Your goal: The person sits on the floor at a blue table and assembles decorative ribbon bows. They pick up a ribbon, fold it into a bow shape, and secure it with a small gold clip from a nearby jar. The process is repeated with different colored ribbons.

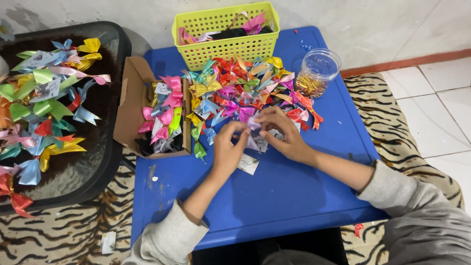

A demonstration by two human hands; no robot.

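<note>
My left hand (228, 150) and my right hand (282, 132) meet over the low blue table (274, 191), fingertips pinched together on a small pale purple ribbon bow (253, 124). A small white card (248, 164) lies on the table under my left hand. Another pale card (260, 144) sits between the hands; whether a hand holds it I cannot tell. Just beyond my fingers lies a heap of shiny ribbon bows (245, 86) in many colours.
A yellow plastic basket (225, 46) stands at the table's far edge, a clear jar (318, 72) of gold bits to its right. An open cardboard box (135, 105) with bows sits left. A dark glass table (93, 162) holds more bows. Tiger-print rug (392, 132) lies below.
</note>
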